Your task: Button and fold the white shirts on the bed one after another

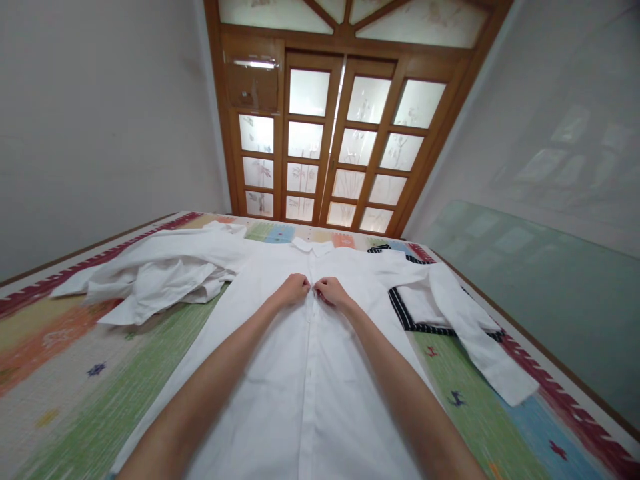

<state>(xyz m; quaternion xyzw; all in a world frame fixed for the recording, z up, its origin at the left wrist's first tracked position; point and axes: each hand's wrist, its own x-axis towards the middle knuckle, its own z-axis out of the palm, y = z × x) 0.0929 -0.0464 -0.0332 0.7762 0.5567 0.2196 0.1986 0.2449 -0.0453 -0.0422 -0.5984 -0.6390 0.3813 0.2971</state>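
Note:
A white button-up shirt lies spread out front side up, its collar at the far end. Both of my hands meet at its front placket, a little below the collar. My left hand pinches the placket's left edge with curled fingers. Close beside it, my right hand is closed on the opposite edge. Any button between the fingertips is too small to make out. The shirt's right sleeve stretches out toward the lower right.
Crumpled white cloth lies to the left of the shirt. Beneath the right sleeve is a folded white piece with black striped edging. A colourful patterned cover lies under everything. Wooden glass-paned doors stand beyond, with walls on both sides.

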